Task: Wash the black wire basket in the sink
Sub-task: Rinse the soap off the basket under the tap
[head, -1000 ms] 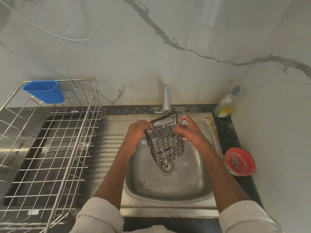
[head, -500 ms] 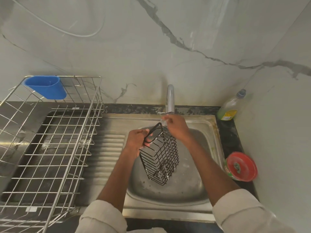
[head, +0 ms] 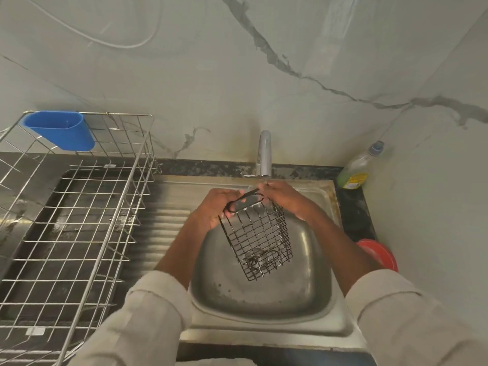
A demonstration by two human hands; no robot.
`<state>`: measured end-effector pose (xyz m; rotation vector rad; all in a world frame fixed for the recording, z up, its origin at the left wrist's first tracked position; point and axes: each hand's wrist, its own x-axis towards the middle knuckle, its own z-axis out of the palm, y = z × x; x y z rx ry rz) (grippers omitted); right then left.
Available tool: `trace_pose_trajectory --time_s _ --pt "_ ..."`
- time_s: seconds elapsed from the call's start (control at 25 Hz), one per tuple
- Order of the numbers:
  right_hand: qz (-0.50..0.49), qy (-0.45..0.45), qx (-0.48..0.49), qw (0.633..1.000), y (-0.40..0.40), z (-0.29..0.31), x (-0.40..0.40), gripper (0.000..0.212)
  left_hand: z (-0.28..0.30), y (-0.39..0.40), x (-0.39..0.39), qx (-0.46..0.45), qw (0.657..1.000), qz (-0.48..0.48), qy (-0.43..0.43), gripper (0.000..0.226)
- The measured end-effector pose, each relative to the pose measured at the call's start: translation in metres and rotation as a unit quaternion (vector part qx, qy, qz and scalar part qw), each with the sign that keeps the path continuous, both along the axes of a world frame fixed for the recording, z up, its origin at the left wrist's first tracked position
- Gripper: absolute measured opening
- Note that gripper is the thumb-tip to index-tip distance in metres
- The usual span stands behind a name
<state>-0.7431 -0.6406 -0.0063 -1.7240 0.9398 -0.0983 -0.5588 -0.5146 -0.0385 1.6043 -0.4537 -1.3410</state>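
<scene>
A: What has shifted since a moment ago?

B: The black wire basket (head: pixel 260 239) has swung round. It hung nearly upright under the tap (head: pixel 264 154); now it tilts, rim up by the spout and bottom angled toward the person, hanging over the sink (head: pixel 303 299).

A: Start with the big things, then.

B: A steel dish rack (head: pixel 79 220) stands on the draining side at left, probably waiting for the washed piece. The sink bowl sits below the hands, so drips land in it.

A: And the basket?

B: Held clear of the bowl, touching nothing beneath. I judge the tilt lets water reach another face.

A: The hands?

B: The left hand (head: pixel 219 207) is curled round the rim's near-left corner, bearing the weight. The right hand (head: pixel 284 198) pinches the far rim just under the spout, likely steering the turn.

A: Is water running?

B: I cannot tell; no clear stream shows.

A: Smaller things?

B: A blue cup (head: pixel 62 130) hooks on the rack's back corner, a soap bottle (head: pixel 356 170) stands in the right corner, and a red lid (head: pixel 380 253) lies beside the sink.
</scene>
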Motion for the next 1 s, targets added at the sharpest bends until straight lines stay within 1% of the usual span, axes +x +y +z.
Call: trace_pose_trajectory --time_s 0.04,0.12,0.16,0.24,0.32,0.4,0.48,0.56,0.64,0.72,0.84,0.96,1.0 --pt "-0.044 -0.026 0.055 0.997 -0.004 -0.002 -0.007 0.033 0.002 -0.010 0.000 -0.002 1.000 -0.014 -0.004 0.023" --pt "-0.146 -0.067 0.121 0.980 -0.009 -0.007 -0.017 0.038 0.009 -0.030 -0.005 -0.006 0.999 -0.035 -0.039 0.025" --pt "-0.182 -0.077 0.141 0.970 -0.013 -0.010 -0.019 0.038 0.013 -0.040 -0.009 -0.011 0.997 -0.038 -0.068 0.023" --pt "-0.221 -0.084 0.170 0.957 -0.016 -0.015 -0.019 0.029 0.014 -0.053 -0.009 -0.020 0.994 -0.024 -0.107 0.019" --pt "-0.226 -0.091 0.190 0.951 -0.014 -0.014 -0.013 0.021 0.008 -0.052 0.000 -0.019 0.994 0.010 -0.110 0.019" --pt "-0.220 -0.083 0.190 0.953 -0.011 -0.013 -0.001 0.015 -0.004 -0.039 0.013 -0.009 0.996 0.057 -0.067 0.017" --pt "-0.213 -0.065 0.187 0.957 -0.006 -0.012 0.016 0.015 -0.015 -0.021 0.023 0.004 0.994 0.107 -0.032 0.013" --pt "-0.209 -0.046 0.183 0.960 -0.002 -0.010 0.029 0.013 -0.023 -0.006 0.026 0.017 0.989 0.145 -0.028 0.016" --pt "-0.218 -0.042 0.187 0.957 -0.001 -0.014 0.034 0.011 -0.024 0.004 0.022 0.009 0.986 0.169 -0.007 0.022" --pt "-0.245 -0.051 0.195 0.948 -0.002 -0.018 0.030 0.013 -0.023 0.009 0.009 -0.010 0.987 0.157 0.010 0.034" --pt "-0.298 -0.069 0.209 0.929 0.002 -0.014 0.007 0.015 -0.024 0.008 -0.014 -0.039 0.993 0.111 -0.011 0.051" --pt "-0.348 -0.093 0.205 0.910 0.009 -0.004 -0.020 0.018 -0.020 -0.003 -0.037 -0.041 0.996 0.070 -0.029 0.051" --pt "-0.359 -0.099 0.198 0.907 0.011 -0.003 -0.026 0.019 -0.018 -0.007 -0.043 -0.039 0.997 0.057 -0.040 0.048"
